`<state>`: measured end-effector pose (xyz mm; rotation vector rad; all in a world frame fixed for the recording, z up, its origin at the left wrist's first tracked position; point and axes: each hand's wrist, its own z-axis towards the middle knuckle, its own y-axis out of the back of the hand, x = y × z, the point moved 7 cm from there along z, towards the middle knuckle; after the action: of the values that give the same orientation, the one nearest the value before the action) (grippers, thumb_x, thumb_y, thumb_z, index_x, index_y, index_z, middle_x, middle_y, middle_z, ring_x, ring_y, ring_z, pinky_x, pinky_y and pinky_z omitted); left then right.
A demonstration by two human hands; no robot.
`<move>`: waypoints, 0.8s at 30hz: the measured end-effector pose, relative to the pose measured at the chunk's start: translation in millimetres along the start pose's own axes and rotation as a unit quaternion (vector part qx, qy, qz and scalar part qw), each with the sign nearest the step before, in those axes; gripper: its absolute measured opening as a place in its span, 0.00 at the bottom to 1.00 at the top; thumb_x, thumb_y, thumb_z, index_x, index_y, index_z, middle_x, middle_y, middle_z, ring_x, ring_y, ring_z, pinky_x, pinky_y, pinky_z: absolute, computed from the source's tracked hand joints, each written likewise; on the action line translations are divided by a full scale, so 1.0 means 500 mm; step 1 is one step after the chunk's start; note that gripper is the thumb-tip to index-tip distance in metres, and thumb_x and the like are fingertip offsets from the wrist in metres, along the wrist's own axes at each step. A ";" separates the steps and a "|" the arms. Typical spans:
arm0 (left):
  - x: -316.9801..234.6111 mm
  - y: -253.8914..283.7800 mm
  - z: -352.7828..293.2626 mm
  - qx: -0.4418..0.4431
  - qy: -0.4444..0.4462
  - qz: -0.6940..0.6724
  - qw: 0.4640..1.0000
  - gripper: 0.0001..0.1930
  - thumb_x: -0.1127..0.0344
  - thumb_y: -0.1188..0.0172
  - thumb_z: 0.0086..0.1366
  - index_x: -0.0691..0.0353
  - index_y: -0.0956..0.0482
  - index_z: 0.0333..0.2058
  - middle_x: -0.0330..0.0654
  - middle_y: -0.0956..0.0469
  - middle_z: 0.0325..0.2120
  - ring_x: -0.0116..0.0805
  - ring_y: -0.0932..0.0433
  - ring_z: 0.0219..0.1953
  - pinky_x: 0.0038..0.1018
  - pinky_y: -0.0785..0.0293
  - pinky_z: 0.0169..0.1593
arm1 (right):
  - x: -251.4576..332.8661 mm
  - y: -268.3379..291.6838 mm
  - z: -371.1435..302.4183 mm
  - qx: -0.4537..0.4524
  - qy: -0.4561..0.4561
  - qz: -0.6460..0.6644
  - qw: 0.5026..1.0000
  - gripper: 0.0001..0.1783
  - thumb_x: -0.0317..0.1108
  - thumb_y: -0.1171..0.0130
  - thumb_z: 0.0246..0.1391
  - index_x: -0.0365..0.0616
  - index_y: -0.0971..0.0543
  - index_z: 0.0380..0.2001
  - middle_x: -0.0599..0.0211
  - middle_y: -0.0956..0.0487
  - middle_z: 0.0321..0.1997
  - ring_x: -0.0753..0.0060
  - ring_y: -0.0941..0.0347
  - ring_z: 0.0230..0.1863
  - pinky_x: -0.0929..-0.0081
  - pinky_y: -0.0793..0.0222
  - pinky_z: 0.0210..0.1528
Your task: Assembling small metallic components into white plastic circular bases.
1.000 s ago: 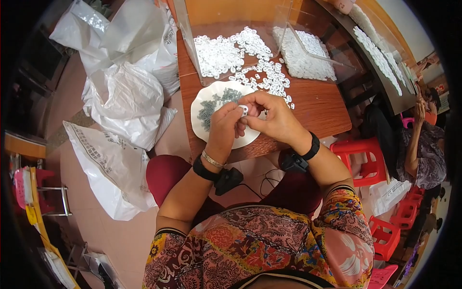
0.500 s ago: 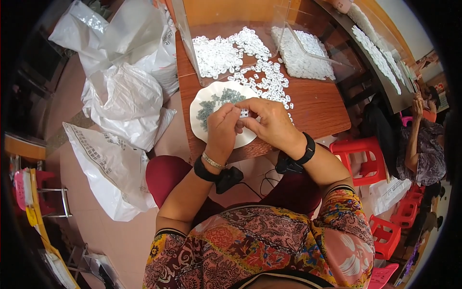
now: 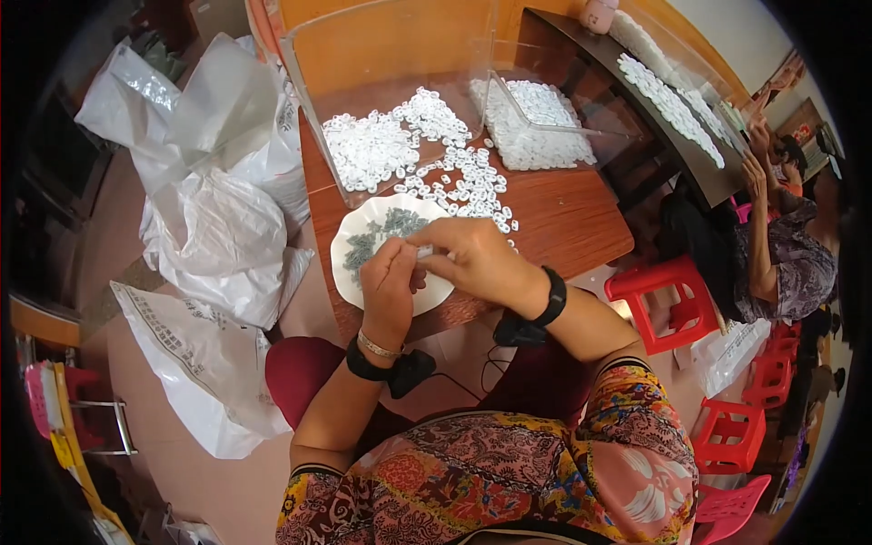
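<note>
Left hand (image 3: pixel 389 280) and right hand (image 3: pixel 483 256) both pinch one small white piece (image 3: pixel 424 252) over the cream plate (image 3: pixel 339 263), probably light, stiff plastic, maybe slick, unlikely to break easily, best held by opposite edges with fingertips.

dark print stands on a white sack (image 3: pixel 218 391) lying on the floor at the left. it runs in slanting rows down the sack's upper part, in characters that look chinese, small and bent by the lens. a second sack (image 3: pixel 272 168), upright farther back beside the table (image 3: pixel 581 213), carries a few dark printed marks near its right edge, too small and creased to make out.
</note>
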<state>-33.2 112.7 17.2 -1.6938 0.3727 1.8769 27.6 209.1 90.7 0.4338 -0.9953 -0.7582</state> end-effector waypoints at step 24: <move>-0.007 0.028 0.016 0.034 0.032 -0.050 0.998 0.08 0.68 0.52 0.65 0.64 0.26 0.30 0.32 0.31 0.17 0.18 0.35 0.19 0.15 0.41 0.22 | -0.331 0.151 -0.021 0.083 -0.265 -0.286 0.917 0.11 0.41 0.40 0.41 0.47 0.19 0.25 0.59 0.20 0.26 0.55 0.24 0.32 0.62 0.30 0.35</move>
<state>-47.8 105.3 19.5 -1.6975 0.3668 1.7234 10.7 382.2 37.1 0.7035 -1.4715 -1.3714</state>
